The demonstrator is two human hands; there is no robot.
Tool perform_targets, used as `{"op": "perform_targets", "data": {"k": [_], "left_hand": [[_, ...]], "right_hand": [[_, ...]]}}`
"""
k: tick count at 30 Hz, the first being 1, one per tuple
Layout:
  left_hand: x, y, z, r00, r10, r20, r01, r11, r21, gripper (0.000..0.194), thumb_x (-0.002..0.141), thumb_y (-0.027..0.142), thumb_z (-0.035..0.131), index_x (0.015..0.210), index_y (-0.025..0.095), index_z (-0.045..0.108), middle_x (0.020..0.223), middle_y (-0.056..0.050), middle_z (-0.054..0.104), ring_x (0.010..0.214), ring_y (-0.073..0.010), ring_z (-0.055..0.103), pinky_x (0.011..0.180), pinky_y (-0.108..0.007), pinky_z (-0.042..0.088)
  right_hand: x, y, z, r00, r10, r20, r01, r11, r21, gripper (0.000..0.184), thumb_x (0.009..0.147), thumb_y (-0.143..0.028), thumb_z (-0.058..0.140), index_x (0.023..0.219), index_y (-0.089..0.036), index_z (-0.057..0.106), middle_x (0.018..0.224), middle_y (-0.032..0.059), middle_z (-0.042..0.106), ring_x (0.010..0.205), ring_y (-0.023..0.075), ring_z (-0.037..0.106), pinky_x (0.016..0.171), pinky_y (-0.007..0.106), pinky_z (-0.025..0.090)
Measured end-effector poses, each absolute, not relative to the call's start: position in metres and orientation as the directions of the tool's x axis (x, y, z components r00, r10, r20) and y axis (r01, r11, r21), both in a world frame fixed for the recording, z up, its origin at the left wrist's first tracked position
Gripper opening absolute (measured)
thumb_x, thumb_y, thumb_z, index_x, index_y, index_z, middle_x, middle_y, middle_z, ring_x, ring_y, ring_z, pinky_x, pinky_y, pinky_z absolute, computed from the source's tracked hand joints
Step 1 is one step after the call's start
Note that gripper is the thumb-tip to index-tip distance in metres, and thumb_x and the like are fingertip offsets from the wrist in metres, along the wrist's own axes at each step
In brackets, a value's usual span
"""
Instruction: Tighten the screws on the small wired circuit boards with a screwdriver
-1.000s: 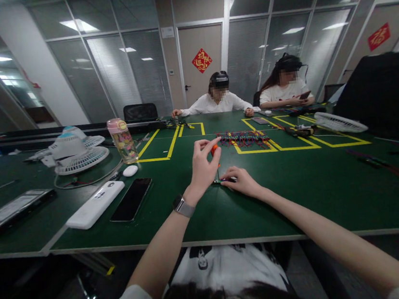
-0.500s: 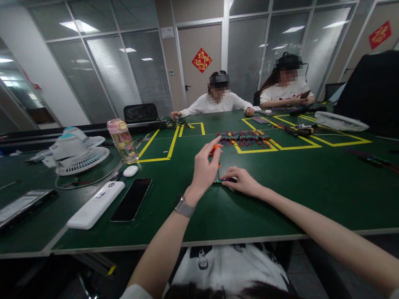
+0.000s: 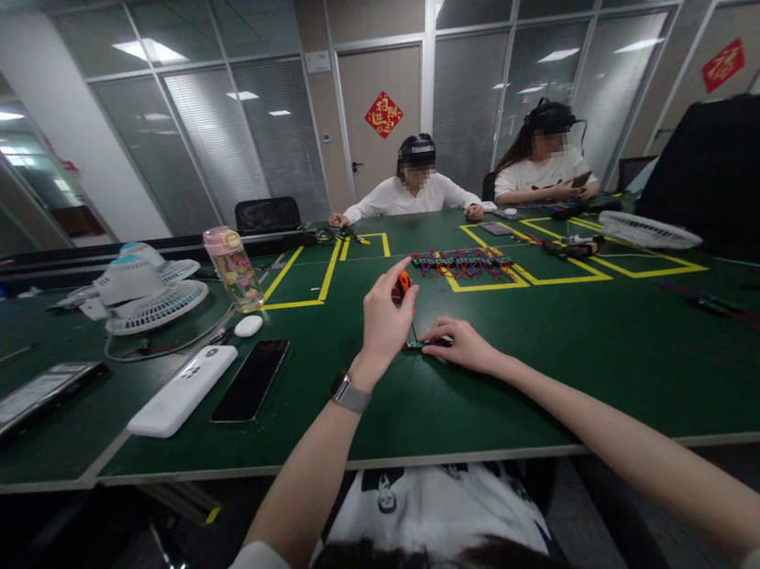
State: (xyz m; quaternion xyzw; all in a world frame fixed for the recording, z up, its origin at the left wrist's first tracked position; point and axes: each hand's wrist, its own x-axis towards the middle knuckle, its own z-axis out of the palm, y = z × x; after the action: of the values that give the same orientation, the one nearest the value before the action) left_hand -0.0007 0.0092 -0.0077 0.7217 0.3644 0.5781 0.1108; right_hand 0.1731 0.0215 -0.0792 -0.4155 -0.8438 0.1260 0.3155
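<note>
My left hand is closed around the orange and black handle of a screwdriver. The screwdriver's thin dark shaft points down onto a small green circuit board lying on the table. With thumb and fingers together, my right hand pinches the board's right end and what look like dark wires there. The hand partly hides that end. Beyond my hands, a row of small boards with red and blue wires lies across yellow tape lines.
A black phone, a white power bank and a pink-capped bottle are to the left, near a white fan. More wired boards lie at the right. Two people sit across the green table.
My left hand and the screwdriver handle have shifted slightly left, so the handle leans a little more. My right hand stays in place on the circuit board.
</note>
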Motion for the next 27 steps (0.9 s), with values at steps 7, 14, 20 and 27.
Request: {"op": "perform_targets", "data": {"k": [7,14,20,27], "left_hand": [[-0.007,0.016,-0.002,-0.184,0.667,0.722,0.245,-0.681,0.690,0.040,0.086,0.020,0.056,0.126,0.022,0.052,0.095,-0.003,0.066,0.077,-0.0124,0.065,0.073,-0.024,0.054],[-0.009,0.019,-0.002,-0.298,0.688,0.662,0.130,-0.658,0.742,0.042,0.086,0.022,0.057,0.127,0.021,0.050,0.089,-0.002,0.065,0.074,-0.0117,0.066,0.069,-0.023,0.055],[-0.006,0.017,-0.002,-0.286,0.695,0.660,0.108,-0.661,0.743,0.040,0.085,0.021,0.059,0.124,0.020,0.052,0.086,-0.001,0.065,0.073,-0.0116,0.066,0.070,-0.023,0.056],[-0.004,0.017,-0.003,-0.260,0.703,0.662,0.107,-0.660,0.743,0.041,0.085,0.023,0.058,0.126,0.021,0.051,0.088,-0.002,0.064,0.072,-0.0110,0.065,0.069,-0.023,0.055]], "right_hand": [[0.174,0.018,-0.072,-0.369,0.801,0.472,0.573,0.596,-0.563,0.029,0.076,-0.035,0.070,0.100,-0.019,0.072,0.089,0.0073,0.068,0.083,0.0206,0.063,0.078,0.032,0.047],[0.176,0.014,-0.063,-0.289,0.813,0.505,0.422,0.582,-0.695,0.028,0.080,-0.034,0.066,0.101,-0.018,0.072,0.092,0.0073,0.068,0.086,0.0201,0.064,0.082,0.032,0.047],[0.176,0.015,-0.064,-0.252,0.818,0.516,0.387,0.574,-0.721,0.022,0.080,-0.033,0.065,0.094,-0.019,0.074,0.091,0.0075,0.068,0.085,0.0202,0.064,0.081,0.032,0.047],[0.175,0.020,-0.069,-0.225,0.829,0.513,0.357,0.560,-0.748,0.017,0.076,-0.033,0.068,0.078,-0.017,0.072,0.081,0.0064,0.070,0.078,0.0199,0.064,0.076,0.032,0.049]]}}
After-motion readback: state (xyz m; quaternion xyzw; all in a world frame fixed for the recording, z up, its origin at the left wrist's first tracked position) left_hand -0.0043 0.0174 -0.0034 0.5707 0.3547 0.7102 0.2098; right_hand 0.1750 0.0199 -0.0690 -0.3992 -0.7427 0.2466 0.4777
